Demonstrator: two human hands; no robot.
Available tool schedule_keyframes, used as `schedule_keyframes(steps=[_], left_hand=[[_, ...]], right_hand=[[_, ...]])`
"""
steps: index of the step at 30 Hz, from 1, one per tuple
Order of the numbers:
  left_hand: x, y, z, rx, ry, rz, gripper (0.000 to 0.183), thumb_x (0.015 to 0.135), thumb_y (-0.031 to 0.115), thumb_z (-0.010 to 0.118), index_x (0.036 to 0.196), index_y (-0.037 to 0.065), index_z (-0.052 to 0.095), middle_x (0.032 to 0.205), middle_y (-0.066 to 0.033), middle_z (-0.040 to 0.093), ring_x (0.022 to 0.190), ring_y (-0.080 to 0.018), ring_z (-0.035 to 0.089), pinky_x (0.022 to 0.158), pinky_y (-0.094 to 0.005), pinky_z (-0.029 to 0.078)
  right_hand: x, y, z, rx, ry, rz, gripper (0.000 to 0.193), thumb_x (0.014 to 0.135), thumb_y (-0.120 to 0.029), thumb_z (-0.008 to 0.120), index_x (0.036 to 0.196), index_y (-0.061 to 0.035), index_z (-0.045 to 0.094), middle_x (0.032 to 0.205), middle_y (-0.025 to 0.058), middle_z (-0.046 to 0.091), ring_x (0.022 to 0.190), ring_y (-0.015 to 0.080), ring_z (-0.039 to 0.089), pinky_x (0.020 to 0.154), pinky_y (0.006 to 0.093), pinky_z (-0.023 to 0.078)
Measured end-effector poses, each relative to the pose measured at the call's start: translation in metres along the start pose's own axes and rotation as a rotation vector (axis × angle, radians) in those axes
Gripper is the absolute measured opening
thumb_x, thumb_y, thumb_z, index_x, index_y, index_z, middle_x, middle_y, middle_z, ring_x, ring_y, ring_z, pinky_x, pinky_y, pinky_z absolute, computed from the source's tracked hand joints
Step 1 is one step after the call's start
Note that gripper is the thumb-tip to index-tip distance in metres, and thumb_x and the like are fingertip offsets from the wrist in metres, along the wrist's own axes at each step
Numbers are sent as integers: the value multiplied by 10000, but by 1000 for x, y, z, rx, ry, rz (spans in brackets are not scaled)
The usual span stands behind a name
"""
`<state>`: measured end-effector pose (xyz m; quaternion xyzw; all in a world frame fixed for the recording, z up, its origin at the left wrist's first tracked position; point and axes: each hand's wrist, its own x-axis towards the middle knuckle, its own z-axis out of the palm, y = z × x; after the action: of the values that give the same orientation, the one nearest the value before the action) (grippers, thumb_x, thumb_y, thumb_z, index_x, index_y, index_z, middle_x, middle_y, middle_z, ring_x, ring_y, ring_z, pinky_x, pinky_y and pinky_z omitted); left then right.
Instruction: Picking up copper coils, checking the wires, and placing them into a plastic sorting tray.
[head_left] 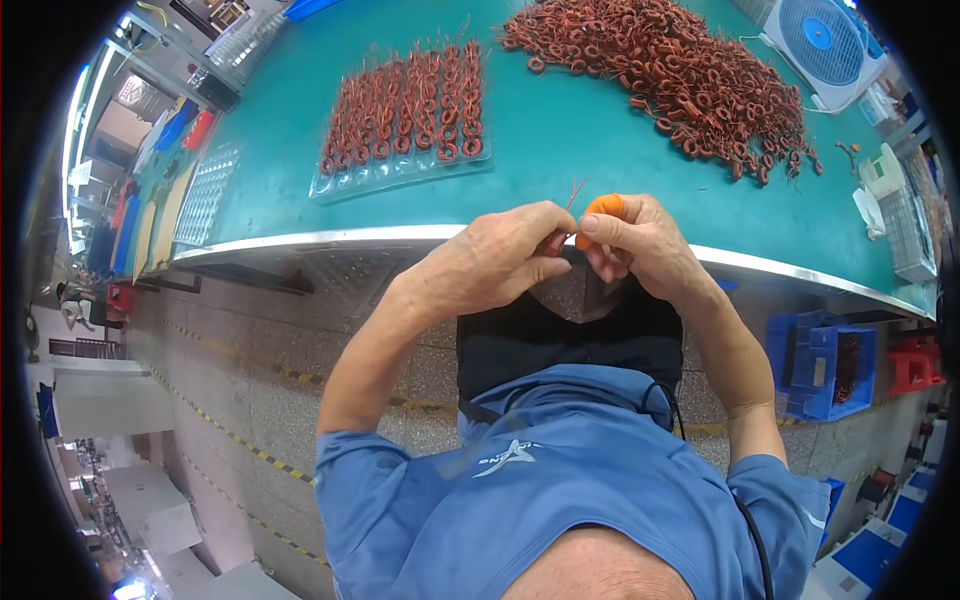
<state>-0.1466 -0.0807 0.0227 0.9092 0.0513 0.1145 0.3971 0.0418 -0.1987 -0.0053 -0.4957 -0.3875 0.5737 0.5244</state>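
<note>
Above the table's near edge, my left hand (500,250) pinches a copper-wound ring coil (556,243) between thumb and fingers. Its thin wire leads (574,194) stick up past the fingertips. My right hand (640,240) is close against it, thumb pressed to a forefinger wearing an orange finger cover (604,206). What lies in that pinch, if anything, is hidden. Beyond my left hand, a clear plastic tray (330,188) holds rows of similar coils (405,110), leads upward. A large heap of loose coils (680,85) spreads at the far right.
The green table (270,150) has a metal front edge (330,238). A blue fan (822,45) stands at the far right, above a wire basket (905,235). An unfilled clear tray (207,195) lies left. Blue crates (830,370) and red stools (914,365) are below right.
</note>
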Motion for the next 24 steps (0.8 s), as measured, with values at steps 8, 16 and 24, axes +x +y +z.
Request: schedule_keyframes(steps=[8,16,24], left_hand=[[-22,-7,26,731,261,156,115,852,102,579,921,26,527,815,-110,520,766,-251,588,671,-344,521],[8,-25,68,697,492,171,119,870,144,555,908,51,492,811,-120,527,719,-276,603,630,-374,498],[-3,-8,65,-675,491,22,285,953,196,559,1107,10,409,755,-100,559,651,-202,568,589,-339,454]], right_hand=[[9,-4,32,-582,238,-174,199,835,-167,570,798,10,651,613,32,584,538,94,533,499,239,404],[-1,26,6,-334,354,-291,217,901,-181,602,752,-23,586,561,-47,442,472,25,340,438,214,224],[13,21,-2,-49,218,-339,243,945,-226,563,781,-46,570,583,-59,421,483,12,315,440,192,196]])
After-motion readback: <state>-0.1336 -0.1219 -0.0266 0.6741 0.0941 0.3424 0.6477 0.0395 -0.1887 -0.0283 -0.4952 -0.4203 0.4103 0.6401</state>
